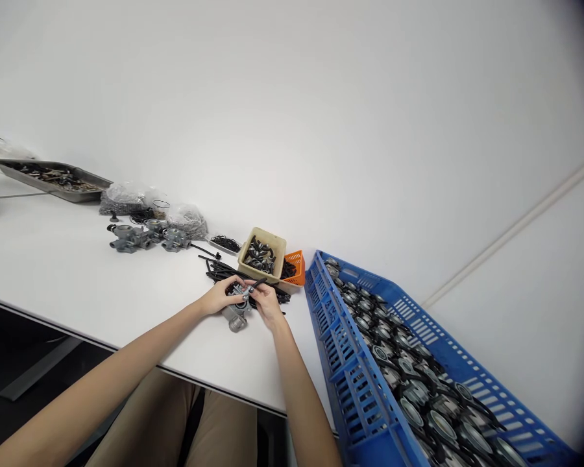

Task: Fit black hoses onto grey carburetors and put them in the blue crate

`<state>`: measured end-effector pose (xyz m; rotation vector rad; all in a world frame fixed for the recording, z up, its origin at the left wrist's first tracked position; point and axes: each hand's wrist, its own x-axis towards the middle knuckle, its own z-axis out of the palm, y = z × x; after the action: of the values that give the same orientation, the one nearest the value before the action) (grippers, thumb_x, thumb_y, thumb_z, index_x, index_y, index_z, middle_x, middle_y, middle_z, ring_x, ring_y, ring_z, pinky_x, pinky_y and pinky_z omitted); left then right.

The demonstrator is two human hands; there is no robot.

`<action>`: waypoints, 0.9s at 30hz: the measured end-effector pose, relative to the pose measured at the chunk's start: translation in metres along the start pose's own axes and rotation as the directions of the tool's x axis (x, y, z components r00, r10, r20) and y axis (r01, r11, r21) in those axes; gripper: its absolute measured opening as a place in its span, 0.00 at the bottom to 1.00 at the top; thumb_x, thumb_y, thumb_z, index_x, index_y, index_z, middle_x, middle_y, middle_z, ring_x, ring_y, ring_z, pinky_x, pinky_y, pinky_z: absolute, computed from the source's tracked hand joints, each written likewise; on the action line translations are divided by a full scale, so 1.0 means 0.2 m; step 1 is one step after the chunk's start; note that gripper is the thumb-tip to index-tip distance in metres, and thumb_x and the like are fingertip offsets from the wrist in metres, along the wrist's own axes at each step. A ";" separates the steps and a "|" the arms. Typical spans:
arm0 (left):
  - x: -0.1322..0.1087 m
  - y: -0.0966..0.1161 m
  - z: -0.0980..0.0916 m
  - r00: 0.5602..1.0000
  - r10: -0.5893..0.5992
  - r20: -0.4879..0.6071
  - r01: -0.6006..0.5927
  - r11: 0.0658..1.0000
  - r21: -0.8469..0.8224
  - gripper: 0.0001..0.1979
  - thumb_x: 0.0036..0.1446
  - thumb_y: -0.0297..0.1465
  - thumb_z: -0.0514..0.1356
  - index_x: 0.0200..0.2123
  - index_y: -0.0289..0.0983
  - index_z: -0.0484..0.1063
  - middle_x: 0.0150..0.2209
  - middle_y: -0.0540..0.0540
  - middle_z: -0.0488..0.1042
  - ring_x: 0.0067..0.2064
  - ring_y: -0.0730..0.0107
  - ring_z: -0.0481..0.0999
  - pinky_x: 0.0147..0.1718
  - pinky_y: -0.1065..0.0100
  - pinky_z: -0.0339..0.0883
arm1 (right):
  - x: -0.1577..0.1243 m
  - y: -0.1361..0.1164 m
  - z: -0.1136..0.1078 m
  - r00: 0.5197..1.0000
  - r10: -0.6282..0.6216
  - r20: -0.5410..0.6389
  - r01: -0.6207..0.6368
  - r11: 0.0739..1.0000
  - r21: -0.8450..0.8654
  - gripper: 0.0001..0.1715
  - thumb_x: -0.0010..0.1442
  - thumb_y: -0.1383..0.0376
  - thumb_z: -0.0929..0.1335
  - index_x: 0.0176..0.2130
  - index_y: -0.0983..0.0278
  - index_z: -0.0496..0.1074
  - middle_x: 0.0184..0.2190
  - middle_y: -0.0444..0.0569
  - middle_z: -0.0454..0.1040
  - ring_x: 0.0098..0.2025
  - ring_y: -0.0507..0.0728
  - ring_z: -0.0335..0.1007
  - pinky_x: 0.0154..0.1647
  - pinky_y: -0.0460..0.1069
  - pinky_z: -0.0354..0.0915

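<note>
A grey metal carburetor (237,322) is between my hands, just above the white table, its round end pointing down toward me. My left hand (220,297) is closed around its left and upper side. At the upper right of the carburetor, my right hand (267,303) has its fingers closed on a short black rubber hose (259,283) that sticks up beside the fingertips. My fingers partly hide where the hose meets the metal body. Just behind my hands lies a pile of black hoses (214,270).
A beige bin of small black-and-metal parts (249,264) and an orange basket (299,267) stand behind my hands. At right is a blue crate (343,363) full of carburetors. More carburetors (129,240), plastic bags (187,220) and a metal tray (73,194) are at left.
</note>
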<state>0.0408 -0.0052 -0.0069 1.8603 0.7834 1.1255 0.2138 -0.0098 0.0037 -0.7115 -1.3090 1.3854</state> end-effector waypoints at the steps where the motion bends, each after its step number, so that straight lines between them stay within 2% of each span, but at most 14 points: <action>1: 0.00 0.00 0.00 1.000 0.000 0.000 0.000 1.000 0.001 0.20 0.48 0.42 0.62 0.41 0.36 0.68 0.37 0.49 0.72 0.39 0.68 0.69 0.40 0.70 0.61 | 0.00 0.00 0.00 1.000 -0.007 0.005 0.007 1.000 0.009 0.19 0.44 0.57 0.75 0.35 0.65 0.76 0.30 0.47 0.77 0.35 0.54 0.72 0.44 0.50 0.65; 7: 0.00 -0.01 -0.01 1.000 0.000 0.015 -0.001 1.000 0.021 0.20 0.48 0.42 0.62 0.41 0.36 0.68 0.37 0.50 0.71 0.38 0.69 0.67 0.38 0.71 0.60 | -0.01 0.00 -0.01 1.000 -0.016 0.009 0.015 0.990 0.137 0.12 0.47 0.59 0.74 0.30 0.64 0.73 0.29 0.45 0.76 0.32 0.54 0.73 0.41 0.48 0.65; 15: 0.00 0.00 -0.01 1.000 -0.014 0.021 0.013 1.000 0.014 0.21 0.47 0.42 0.63 0.41 0.36 0.68 0.37 0.49 0.71 0.37 0.69 0.67 0.38 0.71 0.60 | -0.01 0.01 -0.04 0.995 -0.035 0.090 0.022 0.991 0.135 0.08 0.48 0.65 0.73 0.30 0.64 0.72 0.32 0.46 0.76 0.35 0.55 0.73 0.42 0.49 0.65; 19: 0.01 -0.02 -0.01 1.000 -0.016 -0.001 0.016 1.000 0.018 0.20 0.48 0.43 0.62 0.40 0.36 0.68 0.38 0.49 0.72 0.39 0.68 0.68 0.39 0.71 0.60 | -0.01 0.01 -0.03 0.996 -0.038 0.083 0.026 0.990 0.136 0.11 0.45 0.66 0.74 0.30 0.63 0.70 0.35 0.46 0.76 0.37 0.55 0.73 0.46 0.50 0.64; 24: 0.02 -0.05 -0.01 1.000 -0.021 -0.010 0.021 1.000 -0.014 0.21 0.48 0.43 0.62 0.40 0.35 0.68 0.38 0.48 0.73 0.38 0.68 0.69 0.38 0.71 0.61 | -0.01 0.00 -0.02 0.997 -0.028 0.068 0.021 0.995 0.102 0.21 0.43 0.66 0.76 0.39 0.61 0.71 0.36 0.45 0.76 0.39 0.55 0.73 0.47 0.50 0.64; 27: 0.01 -0.05 -0.01 1.000 -0.005 -0.004 0.005 1.000 -0.014 0.21 0.48 0.43 0.62 0.40 0.35 0.69 0.38 0.48 0.73 0.39 0.68 0.69 0.39 0.71 0.62 | 0.00 0.00 -0.02 0.998 -0.014 0.056 0.013 1.000 0.017 0.19 0.42 0.64 0.76 0.37 0.63 0.74 0.33 0.47 0.77 0.39 0.55 0.72 0.47 0.50 0.64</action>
<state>0.0401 0.0023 -0.0140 1.8441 0.7809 1.1292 0.2170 -0.0088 0.0019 -0.6560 -1.3421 1.4130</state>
